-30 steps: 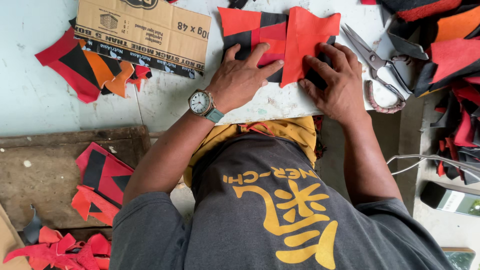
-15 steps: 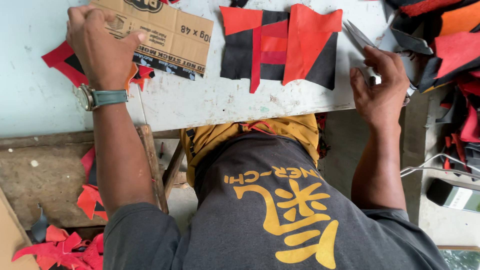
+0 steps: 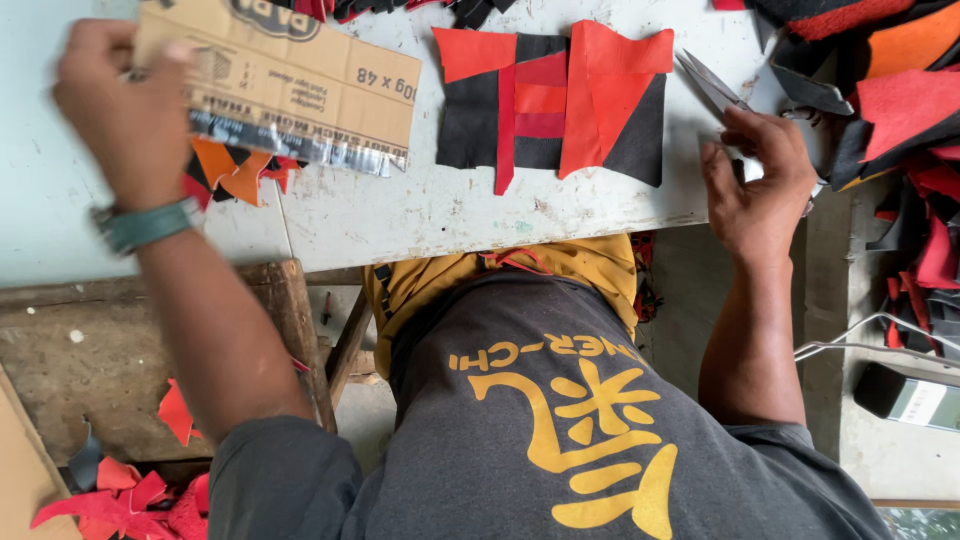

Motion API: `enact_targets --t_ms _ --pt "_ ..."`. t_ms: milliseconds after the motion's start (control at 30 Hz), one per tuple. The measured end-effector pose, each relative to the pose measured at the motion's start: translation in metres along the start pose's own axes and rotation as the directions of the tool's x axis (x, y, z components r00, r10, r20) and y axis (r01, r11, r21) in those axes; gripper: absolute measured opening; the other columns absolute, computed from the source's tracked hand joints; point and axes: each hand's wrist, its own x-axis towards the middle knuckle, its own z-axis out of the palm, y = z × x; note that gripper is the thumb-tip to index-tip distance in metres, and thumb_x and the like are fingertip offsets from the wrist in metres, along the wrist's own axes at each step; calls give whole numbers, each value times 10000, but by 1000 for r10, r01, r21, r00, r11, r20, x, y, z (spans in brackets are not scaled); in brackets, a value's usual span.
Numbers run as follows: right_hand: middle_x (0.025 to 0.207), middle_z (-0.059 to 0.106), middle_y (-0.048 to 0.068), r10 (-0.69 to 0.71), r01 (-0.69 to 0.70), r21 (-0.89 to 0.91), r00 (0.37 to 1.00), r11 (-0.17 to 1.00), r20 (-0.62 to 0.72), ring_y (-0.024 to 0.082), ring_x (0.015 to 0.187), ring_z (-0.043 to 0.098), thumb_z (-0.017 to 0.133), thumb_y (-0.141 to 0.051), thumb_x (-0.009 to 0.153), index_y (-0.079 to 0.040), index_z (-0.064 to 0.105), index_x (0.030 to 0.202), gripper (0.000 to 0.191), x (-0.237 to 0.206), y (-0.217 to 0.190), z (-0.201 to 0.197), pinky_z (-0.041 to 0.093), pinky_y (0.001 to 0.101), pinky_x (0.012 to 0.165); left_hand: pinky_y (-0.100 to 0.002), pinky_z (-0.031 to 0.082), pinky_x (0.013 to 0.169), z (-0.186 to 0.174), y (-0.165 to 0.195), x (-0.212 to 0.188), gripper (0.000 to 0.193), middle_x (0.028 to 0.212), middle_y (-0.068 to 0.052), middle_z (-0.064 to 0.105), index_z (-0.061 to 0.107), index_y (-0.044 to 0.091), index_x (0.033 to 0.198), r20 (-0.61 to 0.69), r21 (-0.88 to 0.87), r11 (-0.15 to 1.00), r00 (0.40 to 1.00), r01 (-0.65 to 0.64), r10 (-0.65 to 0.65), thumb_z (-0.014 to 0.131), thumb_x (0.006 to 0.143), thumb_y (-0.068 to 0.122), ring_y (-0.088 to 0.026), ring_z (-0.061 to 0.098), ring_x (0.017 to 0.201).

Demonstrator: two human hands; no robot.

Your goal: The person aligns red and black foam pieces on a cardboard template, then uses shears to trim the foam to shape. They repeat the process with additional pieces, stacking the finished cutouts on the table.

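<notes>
You are looking straight down over your own chest, at a pale, scuffed white worktable (image 3: 420, 215) that fills the upper part of the view. Lying across its upper left is a flat piece of brown corrugated cardboard (image 3: 300, 85) with a strip of shiny silver tape along its lower edge. Your left hand (image 3: 115, 105), with a teal watch strap on the wrist, is closed around the left end of that cardboard, gripping it; the hand is blurred, so you cannot make out the fingers. Poking out from beneath the cardboard are loose orange, red and black scraps (image 3: 235, 170). At the centre top of the table lies a flat patchwork panel of red and black material pieces (image 3: 555, 105), apart from both hands. On the far right sits a heaped pile of red, black and orange offcuts (image 3: 900, 90). Just left of that pile is a pair of grey metal scissors (image 3: 715, 85), blades pointing up and left. Your right hand (image 3: 760, 180) rests at the table's right edge with fingers curled over the scissor handles; whether it actually grips them cannot be told. Lower left, more red scraps (image 3: 120, 500) lie beside a worn wooden bench (image 3: 120, 340).
</notes>
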Motion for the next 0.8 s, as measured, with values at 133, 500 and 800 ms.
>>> enact_targets --t_ms 133,500,800 --pt "1126 682 153 129 -111 314 991 943 -37 171 962 668 717 -17 1147 56 664 1236 127 7 -8 1 548 274 896 -331 602 1058 -53 -4 -17 295 1278 -74 696 586 16 1338 9 -588 809 1000 14 -10 701 1116 173 -173 702 1188" --pt "1061 714 123 284 -370 825 921 426 266 182 854 736 752 28 1002 48 636 1174 209 40 -73 16 640 307 763 -277 565 816 147 136 -52 303 988 -48 707 644 16 1092 189 -891 404 978 207 -84 833 965 216 -119 653 889" --pt "911 754 100 428 -458 285 889 842 163 109 757 711 796 -40 976 58 709 1192 252 27 -32 28 575 234 634 -403 558 885 161 139 -73 225 1098 -129 712 748 34 1015 136 -254 967 988 -35 72 811 941 237 -292 700 1015"
